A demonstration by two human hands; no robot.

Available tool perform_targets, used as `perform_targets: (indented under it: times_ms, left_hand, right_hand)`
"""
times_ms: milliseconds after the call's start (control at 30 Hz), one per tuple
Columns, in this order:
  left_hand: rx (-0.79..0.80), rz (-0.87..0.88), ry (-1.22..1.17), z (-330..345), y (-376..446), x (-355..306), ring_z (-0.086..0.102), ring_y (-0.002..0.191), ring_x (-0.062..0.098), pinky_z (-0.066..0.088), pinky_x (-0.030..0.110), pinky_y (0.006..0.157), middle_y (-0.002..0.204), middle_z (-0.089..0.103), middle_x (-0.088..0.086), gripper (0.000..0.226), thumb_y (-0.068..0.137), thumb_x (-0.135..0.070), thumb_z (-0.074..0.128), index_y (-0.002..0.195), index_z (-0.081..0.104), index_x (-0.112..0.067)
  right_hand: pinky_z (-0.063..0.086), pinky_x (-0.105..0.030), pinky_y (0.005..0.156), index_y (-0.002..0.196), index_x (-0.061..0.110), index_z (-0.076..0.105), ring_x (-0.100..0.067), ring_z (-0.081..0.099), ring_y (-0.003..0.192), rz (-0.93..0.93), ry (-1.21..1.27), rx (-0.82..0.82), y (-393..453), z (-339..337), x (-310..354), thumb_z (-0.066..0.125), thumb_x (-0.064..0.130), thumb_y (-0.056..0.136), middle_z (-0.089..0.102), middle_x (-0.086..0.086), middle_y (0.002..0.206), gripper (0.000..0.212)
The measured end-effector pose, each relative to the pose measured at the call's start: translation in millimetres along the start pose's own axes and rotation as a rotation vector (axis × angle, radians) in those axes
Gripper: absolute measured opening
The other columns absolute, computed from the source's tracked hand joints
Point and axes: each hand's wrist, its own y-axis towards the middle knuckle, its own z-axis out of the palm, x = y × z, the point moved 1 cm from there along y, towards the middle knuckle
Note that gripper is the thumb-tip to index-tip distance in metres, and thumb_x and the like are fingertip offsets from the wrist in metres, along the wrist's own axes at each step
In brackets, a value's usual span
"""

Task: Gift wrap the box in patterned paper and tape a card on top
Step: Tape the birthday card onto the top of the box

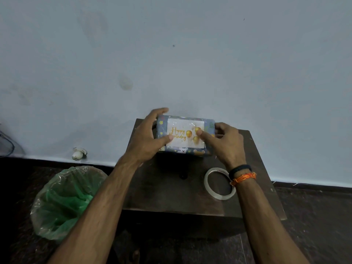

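Wrapped box (pixel 185 135) sits at the far edge of the dark wooden table (pixel 171 187), card (pixel 185 133) already on top under glossy tape. Left hand (pixel 147 136) grips the box's left end, thumb on the card; right hand (pixel 225 142) holds the right end, thumb pressing near the balloons. Risk: box looks tilted toward the camera, so hard pressing could slide it off the back edge or crease the card; tape roll (pixel 219 183) lies just beside the right wrist and could get knocked.
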Motion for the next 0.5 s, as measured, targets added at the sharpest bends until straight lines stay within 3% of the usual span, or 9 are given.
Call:
perform_targets:
  times_ms: [67, 233, 300, 367, 433, 500]
  left_hand:
    - [-0.033, 0.059, 0.055, -4, 1, 2, 0.055, 0.126, 0.019, 0.056, 0.045, 0.097, 0.137, 0.054, -0.013, 0.086, 0.068, -0.015, 0.086, 0.139, 0.048, -0.044]
    - [-0.019, 0.147, 0.280, -9, 0, -2, 0.050, 0.122, 0.020, 0.056, 0.044, 0.096, 0.123, 0.045, -0.008, 0.073, 0.059, -0.005, 0.096, 0.120, 0.063, -0.027]
    - [0.005, 0.164, 0.346, -11, -2, -1, 0.049, 0.120, 0.021, 0.057, 0.042, 0.093, 0.121, 0.040, -0.008, 0.069, 0.056, -0.008, 0.097, 0.114, 0.064, -0.026]
    - [0.034, 0.192, 0.411, -12, -3, 1, 0.045, 0.122, 0.021, 0.058, 0.043, 0.090, 0.123, 0.036, -0.011, 0.068, 0.054, -0.014, 0.098, 0.108, 0.061, -0.032]
    - [0.057, 0.207, 0.470, -12, -5, 4, 0.041, 0.127, 0.020, 0.057, 0.046, 0.092, 0.128, 0.032, -0.016, 0.067, 0.053, -0.020, 0.096, 0.104, 0.056, -0.037]
    - [0.068, 0.209, 0.510, -13, -6, 4, 0.040, 0.127, 0.021, 0.055, 0.047, 0.095, 0.129, 0.032, -0.018, 0.066, 0.052, -0.026, 0.093, 0.105, 0.054, -0.038]
  right_hand:
    - [0.059, -0.025, 0.078, 0.113, 0.017, 0.066, -0.006, 0.068, 0.093, -0.030, 0.117, -0.013, -3, 3, -2, 0.091, 0.041, 0.071, 0.072, 0.007, 0.104, 0.055]
    - [0.051, -0.012, 0.066, 0.108, 0.018, 0.055, -0.004, 0.060, 0.087, -0.064, 0.127, 0.043, -4, 3, -12, 0.098, 0.030, 0.061, 0.063, 0.011, 0.101, 0.065]
    - [0.050, -0.014, 0.068, 0.124, 0.021, 0.052, -0.004, 0.059, 0.090, -0.114, 0.059, 0.085, -4, 2, -16, 0.098, 0.028, 0.061, 0.059, 0.014, 0.104, 0.078]
    - [0.053, -0.024, 0.079, 0.143, 0.029, 0.045, -0.008, 0.059, 0.099, -0.201, -0.061, 0.132, -5, 5, -20, 0.096, 0.024, 0.064, 0.058, 0.012, 0.113, 0.094]
    - [0.054, -0.034, 0.091, 0.147, 0.031, 0.045, -0.013, 0.054, 0.107, -0.261, -0.202, 0.164, -7, 7, -23, 0.094, 0.023, 0.068, 0.053, 0.002, 0.124, 0.094]
    - [0.051, -0.034, 0.095, 0.146, 0.029, 0.048, -0.011, 0.048, 0.107, -0.290, -0.264, 0.171, -8, 7, -23, 0.092, 0.024, 0.071, 0.050, -0.002, 0.124, 0.087]
